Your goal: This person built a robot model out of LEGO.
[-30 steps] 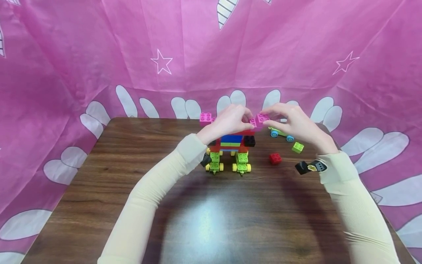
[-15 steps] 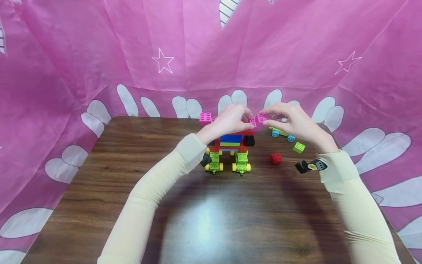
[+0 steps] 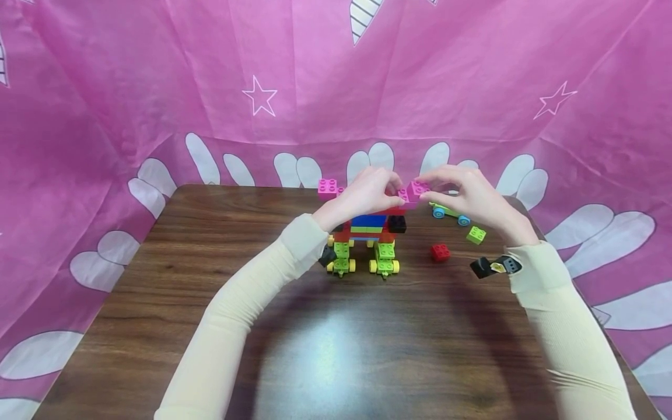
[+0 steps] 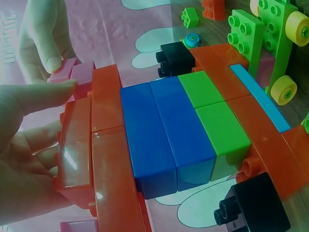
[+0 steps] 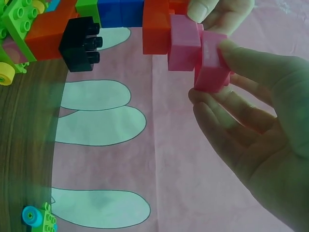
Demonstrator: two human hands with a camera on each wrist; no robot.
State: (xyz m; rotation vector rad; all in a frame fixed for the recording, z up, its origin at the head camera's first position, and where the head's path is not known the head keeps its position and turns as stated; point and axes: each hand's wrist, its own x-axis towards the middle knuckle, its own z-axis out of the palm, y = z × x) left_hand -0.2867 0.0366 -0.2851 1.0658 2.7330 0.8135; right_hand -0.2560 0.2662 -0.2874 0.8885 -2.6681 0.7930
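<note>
A standing figure of toy building bricks has a blue and green body (image 4: 164, 135), red bricks above and below, and legs (image 3: 385, 258) on green wheeled bases. My left hand (image 3: 367, 192) grips its top, thumb on the inner pink brick (image 5: 184, 41) and fingers behind the upper red brick (image 4: 76, 150). My right hand (image 3: 467, 195) pinches the outer pink brick (image 5: 212, 63) between thumb and fingers. This brick sits against the inner one, offset a stud's step higher. Another pink brick (image 3: 328, 188) tops the figure's left side, partly hidden by my left hand.
Black bricks (image 3: 396, 224) jut from the figure's sides. A loose red brick (image 3: 440, 252), a lime green brick (image 3: 476, 234) and a small car base with blue wheels (image 3: 446, 213) lie to the right on the wooden table (image 3: 210, 256). A pink curtain (image 3: 315, 76) hangs behind.
</note>
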